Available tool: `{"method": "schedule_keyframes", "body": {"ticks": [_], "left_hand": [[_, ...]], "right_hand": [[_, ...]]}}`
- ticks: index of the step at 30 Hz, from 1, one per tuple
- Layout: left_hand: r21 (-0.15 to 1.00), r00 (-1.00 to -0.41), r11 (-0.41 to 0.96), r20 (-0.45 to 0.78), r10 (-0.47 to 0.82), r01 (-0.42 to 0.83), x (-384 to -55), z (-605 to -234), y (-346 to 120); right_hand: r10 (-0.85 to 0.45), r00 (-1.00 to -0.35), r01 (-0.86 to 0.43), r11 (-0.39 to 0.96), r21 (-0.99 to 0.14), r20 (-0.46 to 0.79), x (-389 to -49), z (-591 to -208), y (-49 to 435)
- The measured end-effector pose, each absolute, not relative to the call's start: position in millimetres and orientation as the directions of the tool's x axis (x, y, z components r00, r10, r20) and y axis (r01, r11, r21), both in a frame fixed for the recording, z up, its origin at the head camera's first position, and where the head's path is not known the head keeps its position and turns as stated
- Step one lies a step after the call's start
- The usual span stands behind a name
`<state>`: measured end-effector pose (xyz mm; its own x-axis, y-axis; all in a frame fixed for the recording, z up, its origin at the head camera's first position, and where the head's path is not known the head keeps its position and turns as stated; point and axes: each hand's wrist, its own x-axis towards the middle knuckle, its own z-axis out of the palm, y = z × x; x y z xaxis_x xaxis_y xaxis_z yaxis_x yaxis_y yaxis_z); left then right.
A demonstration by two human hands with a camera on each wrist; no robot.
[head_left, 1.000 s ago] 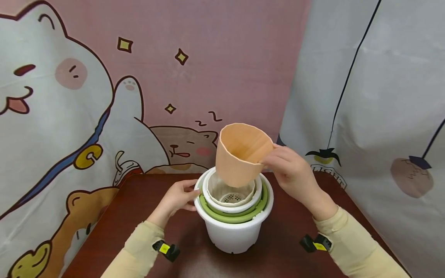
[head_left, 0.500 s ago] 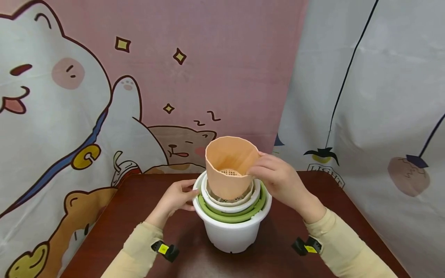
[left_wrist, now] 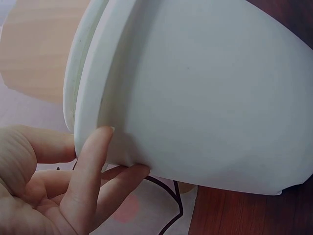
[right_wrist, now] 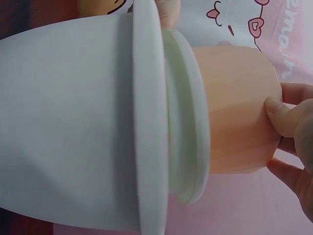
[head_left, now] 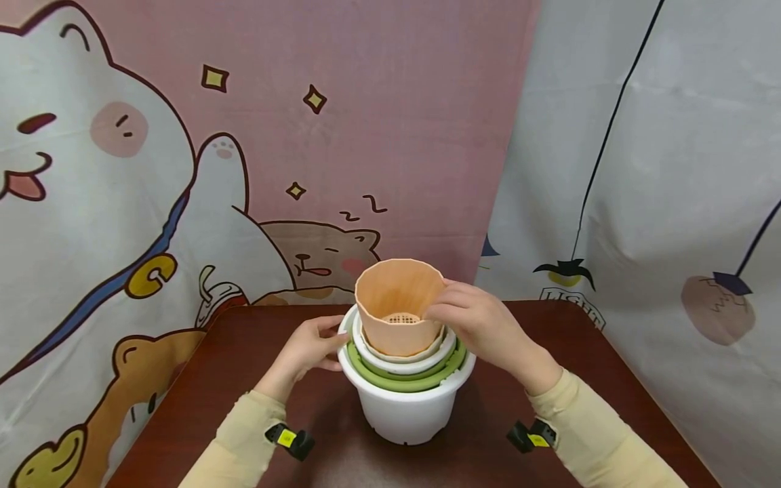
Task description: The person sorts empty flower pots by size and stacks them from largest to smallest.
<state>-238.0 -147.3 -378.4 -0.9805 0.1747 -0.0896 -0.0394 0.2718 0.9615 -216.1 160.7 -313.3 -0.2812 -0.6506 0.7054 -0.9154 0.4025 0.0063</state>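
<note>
A large white flowerpot (head_left: 405,415) stands upright on the table, with a green pot (head_left: 410,385), a smaller white pot (head_left: 404,367) and a cream pot nested inside it. My right hand (head_left: 478,324) pinches the rim of a peach flowerpot (head_left: 396,337), whose lower part sits inside the cream pot; holes show in its base. In the right wrist view the thumb and fingers grip the peach pot's (right_wrist: 234,112) rim edge. At the left side, my left hand (head_left: 311,347) holds the large white pot's rim; the left wrist view shows the thumb and fingers (left_wrist: 96,171) on it.
The dark reddish-brown table (head_left: 244,379) extends to both sides of the pots. Behind it hangs a pink and white curtain (head_left: 415,122) printed with cartoon cats. Small black devices (head_left: 289,439) are strapped to both wrists.
The peach pot has come down and slightly left with my right hand, going from tilted above the stack to upright inside the cream pot. My left hand has stayed on the rim.
</note>
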Motion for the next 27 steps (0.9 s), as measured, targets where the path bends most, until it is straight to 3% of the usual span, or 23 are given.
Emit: {"method": "schedule_keyframes", "body": {"ticks": [8, 13, 27], "left_hand": [[0.963, -0.979, 0.266, -0.097, 0.18, -0.047, -238, -378, -146], [0.963, -0.979, 0.263, -0.1, 0.18, -0.05, -238, -378, -145], [0.961, -0.986, 0.272, -0.084, 0.141, -0.042, -239, -381, -145]], "right_hand": [[-0.67, -0.272, -0.918, 0.396, 0.023, 0.691, -221, -327, 161], [-0.649, -0.302, -0.914, 0.406, -0.017, 0.698, -220, -332, 164], [-0.333, -0.602, -0.725, 0.61, -0.322, 0.725, -196, -365, 195]]}}
